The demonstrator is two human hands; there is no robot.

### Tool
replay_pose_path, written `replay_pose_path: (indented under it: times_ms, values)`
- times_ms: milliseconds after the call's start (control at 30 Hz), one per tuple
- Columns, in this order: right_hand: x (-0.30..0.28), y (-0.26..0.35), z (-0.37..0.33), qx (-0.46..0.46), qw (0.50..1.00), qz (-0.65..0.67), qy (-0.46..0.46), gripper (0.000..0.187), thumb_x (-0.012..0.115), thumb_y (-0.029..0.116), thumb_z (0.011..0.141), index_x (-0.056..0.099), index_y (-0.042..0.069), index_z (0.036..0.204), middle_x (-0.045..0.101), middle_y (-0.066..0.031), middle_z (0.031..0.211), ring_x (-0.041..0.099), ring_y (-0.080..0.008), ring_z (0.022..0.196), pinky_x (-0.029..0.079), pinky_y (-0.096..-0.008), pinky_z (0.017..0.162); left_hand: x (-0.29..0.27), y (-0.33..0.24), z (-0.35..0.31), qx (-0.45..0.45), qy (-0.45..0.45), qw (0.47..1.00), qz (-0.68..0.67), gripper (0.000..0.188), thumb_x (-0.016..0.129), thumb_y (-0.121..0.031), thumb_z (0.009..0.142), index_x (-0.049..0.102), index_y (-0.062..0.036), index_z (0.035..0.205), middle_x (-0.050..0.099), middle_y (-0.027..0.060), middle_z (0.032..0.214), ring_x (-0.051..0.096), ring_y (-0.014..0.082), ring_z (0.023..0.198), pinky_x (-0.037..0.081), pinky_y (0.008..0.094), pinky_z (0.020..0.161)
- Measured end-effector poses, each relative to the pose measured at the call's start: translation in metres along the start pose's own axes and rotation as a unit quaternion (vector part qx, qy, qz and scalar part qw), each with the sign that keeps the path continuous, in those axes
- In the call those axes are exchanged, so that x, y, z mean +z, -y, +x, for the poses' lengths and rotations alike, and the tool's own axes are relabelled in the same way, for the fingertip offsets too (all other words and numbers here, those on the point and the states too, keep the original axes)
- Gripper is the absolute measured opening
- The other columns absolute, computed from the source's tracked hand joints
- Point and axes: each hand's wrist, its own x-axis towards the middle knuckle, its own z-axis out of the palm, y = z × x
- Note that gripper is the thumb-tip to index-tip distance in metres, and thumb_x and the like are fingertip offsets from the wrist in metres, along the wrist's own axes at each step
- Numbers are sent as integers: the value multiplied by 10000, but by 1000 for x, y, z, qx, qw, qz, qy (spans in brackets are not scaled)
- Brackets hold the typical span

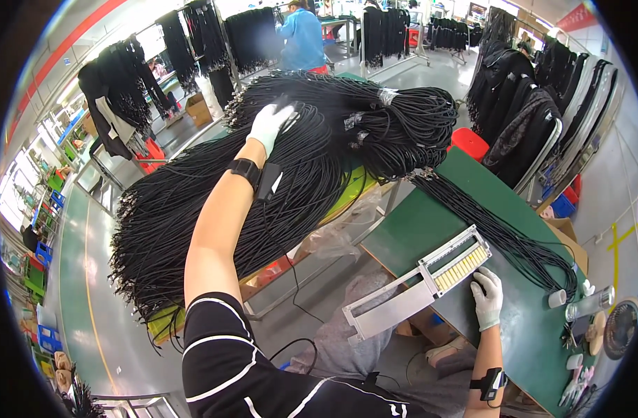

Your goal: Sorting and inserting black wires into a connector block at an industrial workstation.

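Reaching far out, left hand (268,125) in white glove pinches into the big black cord heap (214,202), fingers closed on a few strands; arm nearly straight. Right hand (487,298) rests open beside the metal comb fixture (430,279) on green bench (437,230). Looks early: fixture w/ no cords laid in, one small cord bundle (500,233) alongside, heap barely touched.

The left arm stretches up the middle of the frame, bare from a black striped sleeve to a dark wristband; its white-gloved left hand (269,125) lies palm down, fingers curled; the gloved right hand (487,298), lower right, rests flat, forearm rising from the bottom edge.
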Motion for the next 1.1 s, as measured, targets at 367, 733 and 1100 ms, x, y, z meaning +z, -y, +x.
replay_pose_path:
  times_ms: [367, 733, 1100]
  values:
    - [0, 4, 3, 14, 1000, 15, -3, 258, 724, 79, 778, 716, 18, 1029, 670, -150, 1184, 588, -329, 1149, 453, -413, 1017, -5, -5, 9, 25, -14, 997, 68, 260, 729, -82, 855, 623, -6, 1080, 664, 43, 895, 616, 128, 770, 498, 278, 726]
    - [-16, 17, 31, 187, 880, 413, -141, 253, 659, 63, 905, 694, -12, 1144, 692, -102, 1159, 641, -197, 1070, 483, -329, 976, -44, -95, -47, -183, 79, 954, -225, 167, 630, -202, 957, 627, -45, 1016, 610, 2, 749, 567, 119, 646, 493, 295, 622]
    - [87, 321, 131, -5, 749, 607, 266, 399, 623, 246, 968, 620, -32, 1255, 669, -152, 1209, 637, -202, 1101, 494, -356, 984, 36, -109, -257, 191, 82, 841, 500, 302, 654, -299, 909, 598, -35, 1046, 624, 152, 771, 632, 330, 661, 528, 429, 619]
